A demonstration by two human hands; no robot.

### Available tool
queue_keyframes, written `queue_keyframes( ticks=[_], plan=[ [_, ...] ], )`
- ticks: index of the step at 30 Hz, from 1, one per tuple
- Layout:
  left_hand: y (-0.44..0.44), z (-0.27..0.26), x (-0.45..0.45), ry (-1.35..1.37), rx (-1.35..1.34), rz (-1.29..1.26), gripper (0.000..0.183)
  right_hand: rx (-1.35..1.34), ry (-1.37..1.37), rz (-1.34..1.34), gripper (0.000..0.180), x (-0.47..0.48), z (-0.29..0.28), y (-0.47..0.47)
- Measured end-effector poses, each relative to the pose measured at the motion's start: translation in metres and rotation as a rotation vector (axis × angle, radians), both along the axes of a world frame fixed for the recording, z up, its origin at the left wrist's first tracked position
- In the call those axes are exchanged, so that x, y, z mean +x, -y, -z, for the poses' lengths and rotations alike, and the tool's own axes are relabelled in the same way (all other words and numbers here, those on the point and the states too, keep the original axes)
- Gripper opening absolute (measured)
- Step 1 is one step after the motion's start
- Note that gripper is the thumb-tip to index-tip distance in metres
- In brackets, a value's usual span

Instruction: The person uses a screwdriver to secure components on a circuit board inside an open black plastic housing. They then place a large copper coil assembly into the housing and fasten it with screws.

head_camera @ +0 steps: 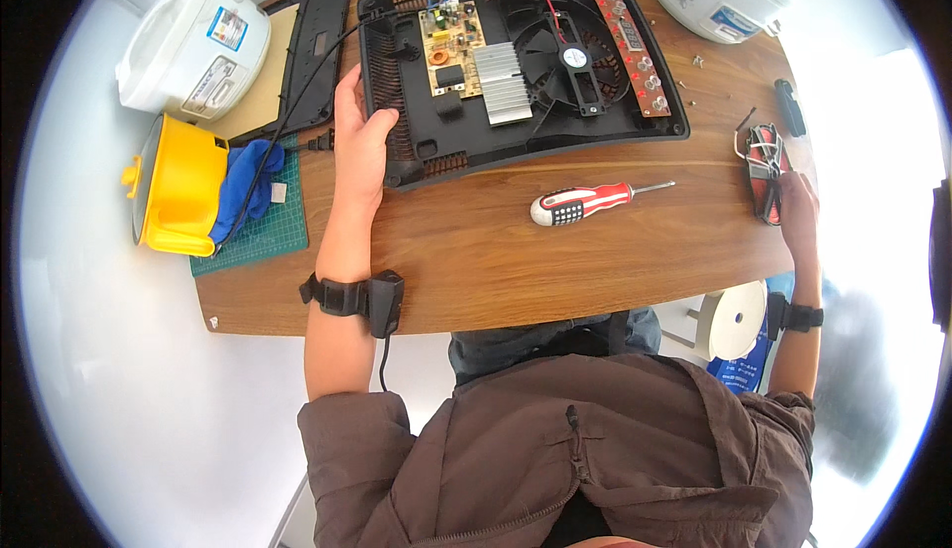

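Observation:
My left hand (pixel 363 139) grips the left wall of a black plastic induction cooker base (pixel 476 154), which lies open on the table. Inside it are a circuit board (pixel 454 27), a finned aluminium heat sink (pixel 503 83), a black cooling fan (pixel 554 64) and a reddish-brown display board (pixel 628 49) along the right side. At the table's right edge my right hand (pixel 799 213) has its fingers on a red and black coil (pixel 766 154) with white leads; its fingertips are partly hidden. Between the hands lies a screwdriver (pixel 584 203) with a red and white handle, its tip pointing right.
Small screws (pixel 698 61) are scattered right of the base. White rice cookers (pixel 197 49) stand at both back corners. A yellow pot (pixel 186 183), a blue cloth (pixel 249 180) and a green cutting mat (pixel 275 232) are at left. A black panel (pixel 320 79) and power cord (pixel 297 87) lie behind.

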State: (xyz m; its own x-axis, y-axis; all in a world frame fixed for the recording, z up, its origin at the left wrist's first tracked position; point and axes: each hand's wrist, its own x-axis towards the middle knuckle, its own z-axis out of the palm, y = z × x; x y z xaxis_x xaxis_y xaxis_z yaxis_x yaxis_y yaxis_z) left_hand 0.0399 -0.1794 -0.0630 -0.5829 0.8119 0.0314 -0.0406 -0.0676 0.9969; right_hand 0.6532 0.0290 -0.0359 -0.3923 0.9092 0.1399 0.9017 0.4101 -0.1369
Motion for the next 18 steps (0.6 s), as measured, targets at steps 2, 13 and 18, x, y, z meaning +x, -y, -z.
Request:
queue_keyframes(
  ticks=[2, 13, 18],
  plan=[
    [0.0, -0.004, 0.002, 0.015, 0.01, 0.006, 0.066, 0.015, -0.073, -0.038, 0.028, 0.001, 0.0, 0.009],
    [-0.003, 0.01, -0.007, -0.065, 0.029, -0.014, 0.07, -0.078, 0.0, -0.025, 0.091, -0.018, -0.005, 0.064],
    [0.0, 0.008, -0.008, -0.004, -0.004, -0.008, 0.065, 0.036, -0.162, 0.139, 0.069, -0.034, 0.006, 0.065]
  ],
)
